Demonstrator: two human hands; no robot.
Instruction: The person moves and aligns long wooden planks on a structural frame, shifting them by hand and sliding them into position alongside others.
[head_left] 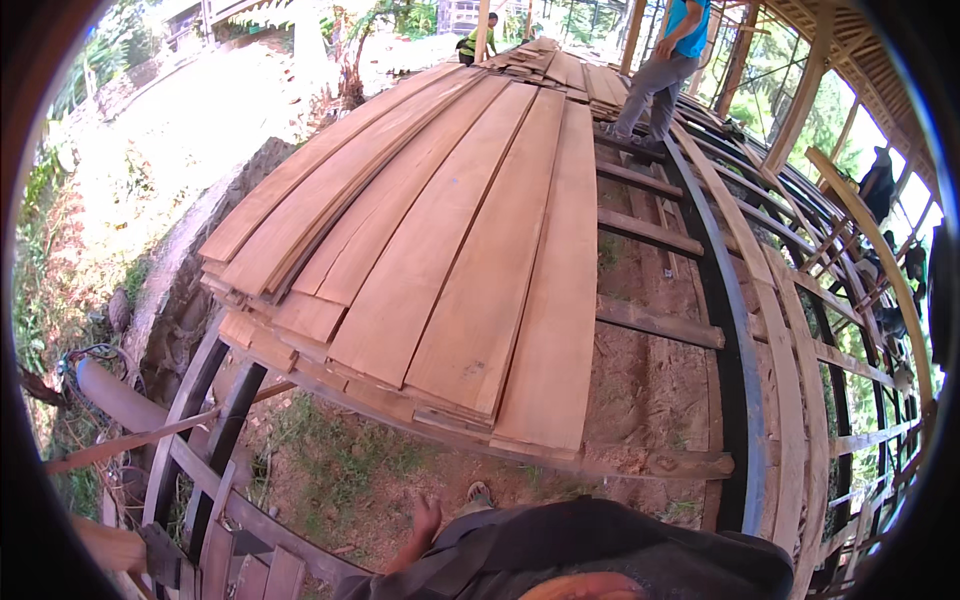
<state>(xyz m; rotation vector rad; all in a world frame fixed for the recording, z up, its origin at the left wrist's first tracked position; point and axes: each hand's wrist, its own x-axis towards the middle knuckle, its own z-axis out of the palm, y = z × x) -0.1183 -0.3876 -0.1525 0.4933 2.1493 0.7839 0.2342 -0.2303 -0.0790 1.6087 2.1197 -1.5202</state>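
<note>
My left hand (427, 518) hangs low beside my body, below the near end of a broad stack of planks. Its fingers look loosely apart, with nothing visible in them, and it touches no plank. My right hand is out of view; the dark shirt (600, 545) covers much of the lower edge. The reddish-brown planks (460, 250) lie lengthwise in overlapping layers, their near ends uneven. Under them runs a frame with wooden crosspieces (660, 322). One sandalled foot (480, 492) shows on the ground near my left hand.
At right, a long dark beam (725, 400) and pale battens (785, 400) run away beside open gaps over bare soil. A person in a blue shirt (688, 28) stands on the frame; another person (470, 42) is far off. Dark posts (235, 410) and a pipe (120, 395) stand left.
</note>
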